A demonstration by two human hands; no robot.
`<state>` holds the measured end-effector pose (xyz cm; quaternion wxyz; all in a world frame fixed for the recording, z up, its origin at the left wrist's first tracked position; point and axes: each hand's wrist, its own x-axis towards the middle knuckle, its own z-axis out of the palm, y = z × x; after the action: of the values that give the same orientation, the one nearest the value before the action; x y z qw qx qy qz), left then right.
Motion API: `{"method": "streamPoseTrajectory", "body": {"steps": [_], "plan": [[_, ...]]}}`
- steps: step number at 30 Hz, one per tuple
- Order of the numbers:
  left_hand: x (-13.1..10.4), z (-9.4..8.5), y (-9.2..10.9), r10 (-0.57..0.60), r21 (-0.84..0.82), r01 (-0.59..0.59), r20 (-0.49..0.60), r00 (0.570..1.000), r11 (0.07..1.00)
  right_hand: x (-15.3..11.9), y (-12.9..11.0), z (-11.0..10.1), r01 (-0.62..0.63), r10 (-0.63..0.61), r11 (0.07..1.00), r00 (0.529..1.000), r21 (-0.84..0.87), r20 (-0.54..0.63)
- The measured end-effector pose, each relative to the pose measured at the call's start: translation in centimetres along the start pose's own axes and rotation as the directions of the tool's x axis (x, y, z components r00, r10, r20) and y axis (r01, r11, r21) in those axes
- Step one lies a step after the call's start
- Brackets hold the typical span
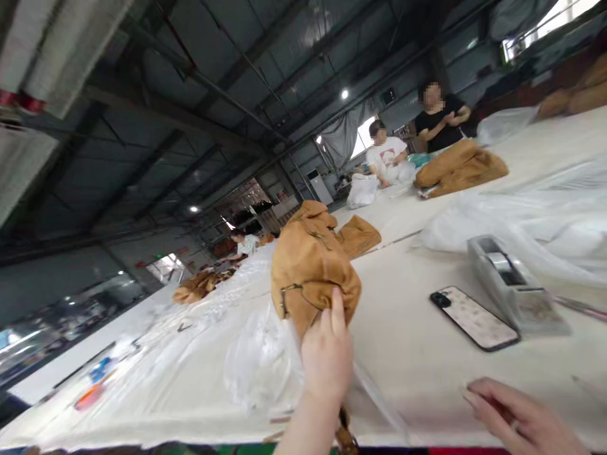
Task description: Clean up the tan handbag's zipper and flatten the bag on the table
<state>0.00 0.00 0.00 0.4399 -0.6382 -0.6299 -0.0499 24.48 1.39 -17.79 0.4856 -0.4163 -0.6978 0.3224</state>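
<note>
A tan leather-look bag [308, 253] with zips stands on the white-covered table in the middle of the view. My left hand [329, 344] is on its near side, index finger stretched along the front and the other fingers curled against the material. Crumpled clear plastic [260, 360] lies beside the bag at its lower left. A brown strap with a buckle [346, 433] hangs below my left wrist. At the lower right, my right hand [516, 414] is over the table, apart from the bag, with fingers curled and thumb against the index finger; anything between them is hidden.
A phone [475, 318] and a grey tape dispenser [515, 284] lie to the right. Plastic sheeting [531, 234] and more brown items [459, 167] cover the table farther back. Other people [386, 151] work along the far side. An orange object [89, 397] lies at left.
</note>
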Motion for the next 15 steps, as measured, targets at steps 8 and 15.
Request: {"method": "streamPoseTrajectory", "body": {"steps": [8, 15], "plan": [[-11.1, 5.0, 11.0, 0.216, -0.367, -0.107, 0.27, 0.938, 0.924, -0.7, -1.7, -0.8, -0.096, 0.111, 0.991, 0.981, -0.098, 0.158], [-14.3, 1.1, 7.9, -0.176, -0.491, 0.033, -0.249, 0.952, 0.871, -1.0, -2.2, -0.5, -0.108, 0.119, 0.991, 0.982, -0.084, 0.149]]}}
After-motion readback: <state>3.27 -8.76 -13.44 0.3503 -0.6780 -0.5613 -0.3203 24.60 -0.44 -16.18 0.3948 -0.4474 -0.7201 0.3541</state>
